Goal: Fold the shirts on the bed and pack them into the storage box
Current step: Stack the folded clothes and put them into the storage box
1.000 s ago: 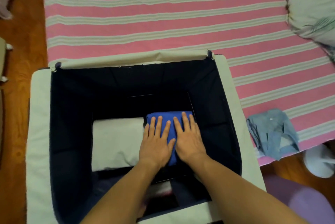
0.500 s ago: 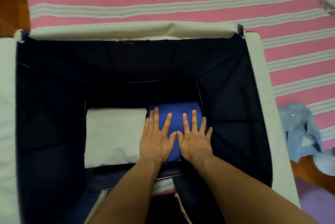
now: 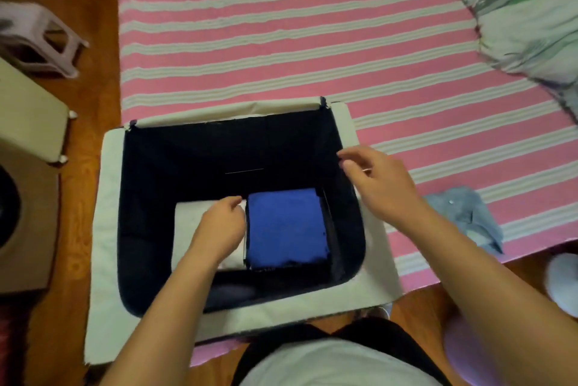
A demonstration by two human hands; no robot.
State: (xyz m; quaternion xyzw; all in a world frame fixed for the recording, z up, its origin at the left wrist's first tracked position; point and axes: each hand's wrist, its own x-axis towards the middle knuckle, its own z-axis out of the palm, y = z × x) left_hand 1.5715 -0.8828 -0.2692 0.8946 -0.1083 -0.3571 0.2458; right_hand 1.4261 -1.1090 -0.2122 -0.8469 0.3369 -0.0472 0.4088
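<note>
Packing step judged in hand: blue folded shirt point(image 3: 286, 227) laid flat at right of storage box point(image 3: 219, 312) floor, white folded shirt point(image 3: 190, 213) just beside at left. Left hand point(image 3: 220, 224) seen over white shirt, fingers loosely curled, nothing visibly gripped. Right hand point(image 3: 380, 185) raised over box right rim, fingers relaxed, nothing held. Light blue shirt point(image 3: 466, 217) left unfolded on bed point(image 3: 281, 41) edge, right of box. Advice: stacks to be squared, then light blue shirt fetched and folded flat on bed before packing.

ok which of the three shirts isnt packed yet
The light blue denim shirt, lying crumpled and unfolded on the striped bed right of the storage box. The white shirt and blue shirt lie folded inside it.
</note>
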